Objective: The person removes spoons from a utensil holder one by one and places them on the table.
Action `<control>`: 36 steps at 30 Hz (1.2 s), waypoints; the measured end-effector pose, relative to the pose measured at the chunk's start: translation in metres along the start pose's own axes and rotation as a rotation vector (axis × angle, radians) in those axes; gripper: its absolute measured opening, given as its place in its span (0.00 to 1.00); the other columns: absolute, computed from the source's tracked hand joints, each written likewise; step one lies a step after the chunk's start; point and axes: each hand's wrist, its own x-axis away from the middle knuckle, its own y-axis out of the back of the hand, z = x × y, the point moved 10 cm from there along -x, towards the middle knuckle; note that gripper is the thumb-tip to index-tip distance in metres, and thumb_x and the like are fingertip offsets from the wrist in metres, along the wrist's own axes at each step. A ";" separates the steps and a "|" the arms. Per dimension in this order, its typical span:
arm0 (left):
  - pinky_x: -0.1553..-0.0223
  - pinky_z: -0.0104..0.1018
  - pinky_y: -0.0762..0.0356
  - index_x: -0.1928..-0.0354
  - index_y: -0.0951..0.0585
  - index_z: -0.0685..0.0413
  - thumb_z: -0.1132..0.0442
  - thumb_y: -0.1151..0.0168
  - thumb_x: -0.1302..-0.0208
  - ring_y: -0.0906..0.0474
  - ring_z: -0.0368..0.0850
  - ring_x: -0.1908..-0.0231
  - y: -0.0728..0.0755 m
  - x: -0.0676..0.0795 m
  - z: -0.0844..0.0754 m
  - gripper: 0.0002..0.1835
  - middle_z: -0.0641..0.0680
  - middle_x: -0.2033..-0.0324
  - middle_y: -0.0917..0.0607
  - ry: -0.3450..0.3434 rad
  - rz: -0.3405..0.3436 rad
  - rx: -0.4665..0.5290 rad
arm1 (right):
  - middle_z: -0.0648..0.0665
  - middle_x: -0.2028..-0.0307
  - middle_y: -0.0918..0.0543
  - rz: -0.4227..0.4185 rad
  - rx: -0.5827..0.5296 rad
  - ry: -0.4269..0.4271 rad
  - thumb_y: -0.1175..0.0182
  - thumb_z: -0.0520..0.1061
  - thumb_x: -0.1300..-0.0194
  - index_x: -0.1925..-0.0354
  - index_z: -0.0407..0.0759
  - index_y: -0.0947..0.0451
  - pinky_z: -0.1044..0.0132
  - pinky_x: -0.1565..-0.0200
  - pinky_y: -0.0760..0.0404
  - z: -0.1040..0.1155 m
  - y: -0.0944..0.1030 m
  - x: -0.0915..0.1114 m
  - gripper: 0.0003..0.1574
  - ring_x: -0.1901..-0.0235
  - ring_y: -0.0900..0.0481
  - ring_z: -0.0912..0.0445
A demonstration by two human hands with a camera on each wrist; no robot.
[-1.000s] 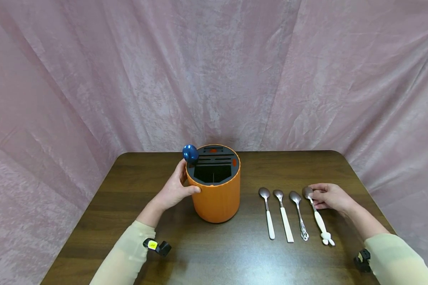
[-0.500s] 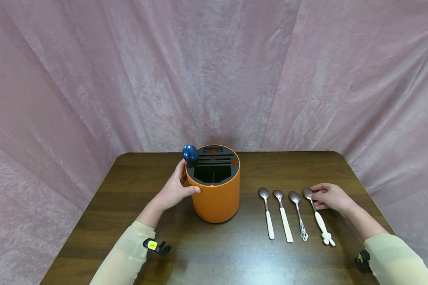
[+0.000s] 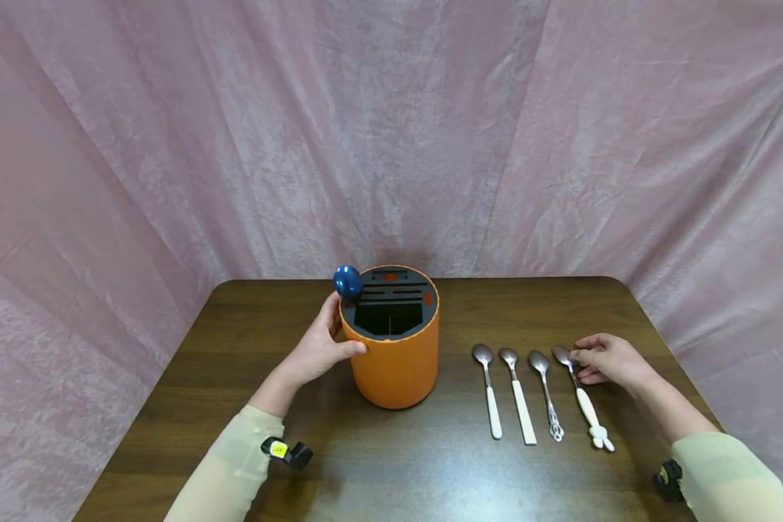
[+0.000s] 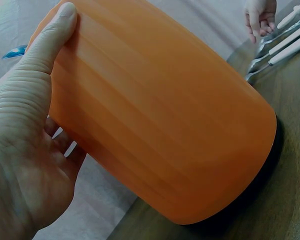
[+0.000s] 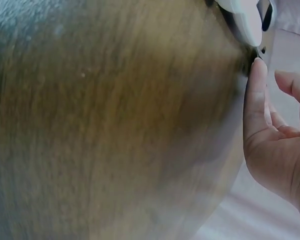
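My left hand (image 3: 320,344) grips the side of an orange cylindrical utensil holder (image 3: 394,373), thumb in front and fingers behind. In the left wrist view its thumb lies along the holder's orange wall (image 4: 160,115). The holder stands upright, with a dark slotted top. A shiny blue rounded head (image 3: 348,281), like a spoon's, rises from its left edge. My right hand (image 3: 610,362) is beside the neck of the rightmost spoon (image 3: 587,409), which has a white rabbit-shaped handle. In the right wrist view that hand's fingers are extended, thumb apart, fingertip close to the white handle (image 5: 247,22).
Left of the rabbit spoon lie an ornate metal spoon (image 3: 548,395) and two spoons with white handles, one flat-ended (image 3: 523,409) and one rounded (image 3: 492,409). All lie roughly side by side on the brown wooden table (image 3: 391,471). A pink curtain (image 3: 391,138) hangs behind.
My right hand has shifted slightly right, its fingertips drawing away from the rabbit spoon's bowl. That spoon's head has moved a tiny bit. The left hand and holder stay put.
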 end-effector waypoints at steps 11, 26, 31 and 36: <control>0.28 0.67 0.53 0.21 0.49 0.41 0.38 0.25 0.44 0.45 0.55 0.25 -0.001 0.000 -0.001 0.57 0.53 0.25 0.39 -0.011 0.000 0.016 | 0.24 0.48 0.21 -0.067 0.036 0.090 0.41 0.42 0.24 0.33 0.18 0.42 0.57 0.61 0.12 0.023 0.011 0.001 0.36 0.64 0.14 0.48; 0.27 0.67 0.54 0.21 0.49 0.39 0.40 0.24 0.43 0.47 0.54 0.24 0.000 0.000 0.003 0.56 0.51 0.25 0.39 0.008 -0.004 0.007 | 0.47 0.62 0.17 -0.191 0.034 0.284 0.39 0.47 0.24 0.32 0.30 0.35 0.59 0.63 0.12 0.088 0.008 0.010 0.33 0.65 0.14 0.51; 0.27 0.67 0.54 0.21 0.49 0.40 0.40 0.24 0.43 0.47 0.54 0.24 0.000 0.000 0.002 0.56 0.51 0.25 0.39 0.005 -0.003 0.011 | 0.43 0.59 0.17 -0.181 0.020 0.373 0.38 0.48 0.25 0.32 0.38 0.32 0.64 0.59 0.14 0.121 -0.003 0.015 0.31 0.61 0.14 0.54; 0.27 0.68 0.55 0.21 0.49 0.39 0.39 0.25 0.44 0.47 0.54 0.24 0.000 0.000 0.003 0.56 0.51 0.25 0.39 0.007 -0.003 0.004 | 0.41 0.58 0.17 -0.132 -0.046 0.475 0.38 0.44 0.25 0.33 0.41 0.28 0.67 0.57 0.17 0.155 -0.018 0.019 0.26 0.60 0.14 0.56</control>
